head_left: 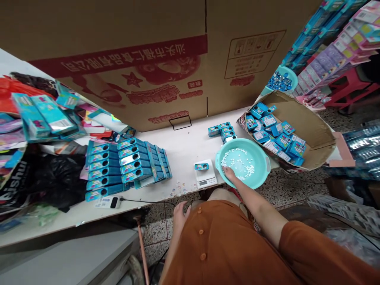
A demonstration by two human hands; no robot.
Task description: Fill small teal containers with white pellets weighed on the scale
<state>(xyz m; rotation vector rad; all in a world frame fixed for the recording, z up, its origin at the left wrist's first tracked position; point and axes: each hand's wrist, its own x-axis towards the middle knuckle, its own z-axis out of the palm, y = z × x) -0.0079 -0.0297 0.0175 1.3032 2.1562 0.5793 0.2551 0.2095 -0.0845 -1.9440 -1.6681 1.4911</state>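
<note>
Head-worn view, steeply down over table (184, 150)

A round teal basin (242, 162) with small side handles sits just right of the frame's centre, at the table's near edge. Small white pieces (237, 160) lie scattered over its bottom, thickest toward the left and lower middle. The right hand (229, 173) dips into the basin's lower left part, fingers curled down among the pieces. The left hand (179, 213) hangs loosely open at lower centre, below the table edge, holding nothing.
</note>
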